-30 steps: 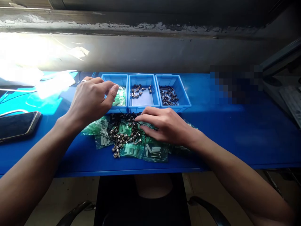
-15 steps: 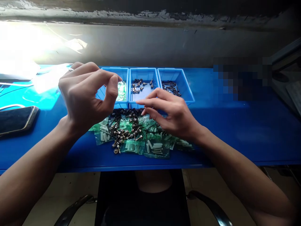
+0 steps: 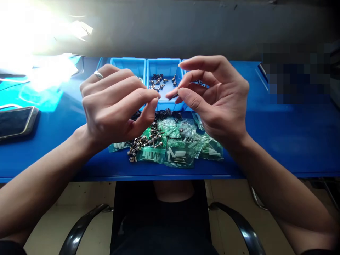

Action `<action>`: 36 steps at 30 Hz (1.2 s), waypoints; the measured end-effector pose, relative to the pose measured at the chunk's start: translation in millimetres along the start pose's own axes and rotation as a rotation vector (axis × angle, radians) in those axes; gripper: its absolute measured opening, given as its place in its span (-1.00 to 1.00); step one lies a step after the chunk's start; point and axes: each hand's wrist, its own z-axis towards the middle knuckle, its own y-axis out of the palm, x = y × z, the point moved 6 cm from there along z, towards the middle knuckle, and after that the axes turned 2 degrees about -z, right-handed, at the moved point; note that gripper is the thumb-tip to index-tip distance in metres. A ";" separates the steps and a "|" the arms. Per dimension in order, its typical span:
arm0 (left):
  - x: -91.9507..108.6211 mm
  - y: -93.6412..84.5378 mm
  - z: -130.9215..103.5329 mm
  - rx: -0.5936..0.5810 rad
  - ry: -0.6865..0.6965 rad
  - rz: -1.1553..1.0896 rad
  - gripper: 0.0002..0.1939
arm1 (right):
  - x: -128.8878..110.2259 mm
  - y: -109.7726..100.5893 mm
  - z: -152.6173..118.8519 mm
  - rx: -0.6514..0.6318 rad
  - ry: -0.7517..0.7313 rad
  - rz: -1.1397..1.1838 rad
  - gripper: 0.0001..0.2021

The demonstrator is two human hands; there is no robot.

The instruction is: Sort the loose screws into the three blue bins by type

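Note:
My left hand [image 3: 117, 102], a ring on one finger, is closed with thumb and forefinger pinched together above the bins; whatever the pinch holds is too small to make out. Facing it, my right hand [image 3: 220, 95] has its thumb against lower fingers on a small dark screw [image 3: 174, 95], its forefinger raised. Beneath both hands lies a heap of hex-head screws [image 3: 142, 141] with washers. Beside and under the heap are green-tinted plastic packets [image 3: 179, 156] with white wall plugs and screws inside.
Behind the hands stand blue bins; the middle bin [image 3: 162, 63] holds several washer screws [image 3: 159, 79], and the right one is mostly hidden by my right hand. A phone [image 3: 17, 122] lies at the left of the blue table [image 3: 287, 141]. Chair armrests [image 3: 239, 226] flank my lap.
My right hand has risen from the heap, turned and come up opposite the left, a small dark screw now visible in it. My left hand has moved right and slightly down. The view has tilted down.

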 end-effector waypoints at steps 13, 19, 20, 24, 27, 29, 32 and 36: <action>12.3 9.3 1.6 -0.020 0.052 -0.292 -0.61 | -2.8 6.0 1.8 -0.014 0.022 0.092 -0.43; 15.7 4.5 1.1 0.043 0.071 -0.334 -0.64 | -0.2 3.4 3.7 -0.019 0.029 0.079 -0.40; 15.3 4.9 1.1 0.043 0.069 -0.331 -0.64 | 0.5 3.7 3.2 -0.021 0.030 0.089 -0.40; 13.4 7.7 1.2 0.020 0.040 -0.307 -0.58 | 2.2 5.4 0.3 -0.028 0.031 0.117 -0.45; 11.2 7.6 0.2 0.017 0.002 -0.308 -0.56 | 1.8 6.8 -1.3 -0.047 0.032 0.090 -0.58; 10.1 2.1 -1.5 0.088 -0.001 -0.291 -0.62 | 0.9 6.5 -2.2 -0.042 0.026 0.051 -0.71; 12.0 -9.4 -4.3 0.224 0.059 -0.240 -0.71 | -0.7 6.0 -4.2 -0.028 0.015 -0.003 -0.84; 14.2 -9.8 -2.6 0.170 0.055 -0.174 -0.62 | -3.8 6.3 -7.7 -0.008 -0.006 0.006 -0.88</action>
